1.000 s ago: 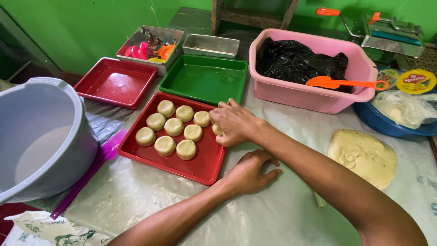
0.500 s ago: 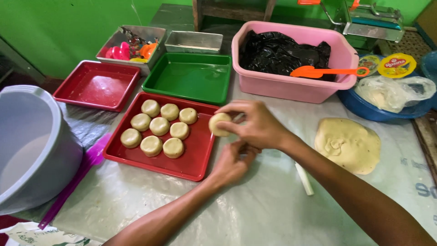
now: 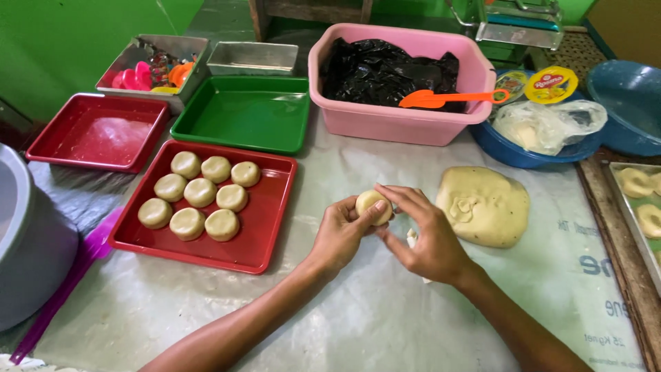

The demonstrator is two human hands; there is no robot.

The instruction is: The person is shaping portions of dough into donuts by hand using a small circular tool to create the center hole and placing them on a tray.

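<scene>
Both of my hands hold one round dough piece (image 3: 372,204) above the plastic-covered table. My left hand (image 3: 342,233) cups it from the left with the thumb on top. From the right, my right hand (image 3: 421,234) pinches it with its fingertips. A red tray (image 3: 265,236) to the left carries several flattened dough rounds (image 3: 200,193). A large lump of pale dough (image 3: 485,206) lies on the table just right of my right hand.
Behind stand an empty green tray (image 3: 241,114), an empty red tray (image 3: 100,134), a metal box of coloured moulds (image 3: 148,67), and a pink tub (image 3: 392,120) lined with black plastic, an orange scraper (image 3: 441,98) across it. Blue bowls (image 3: 523,155) sit back right, a grey bucket (image 3: 31,241) left.
My right hand picked a dough round off the red tray and carried it right. My left hand rose from the table to join it, and both now hold the piece.
</scene>
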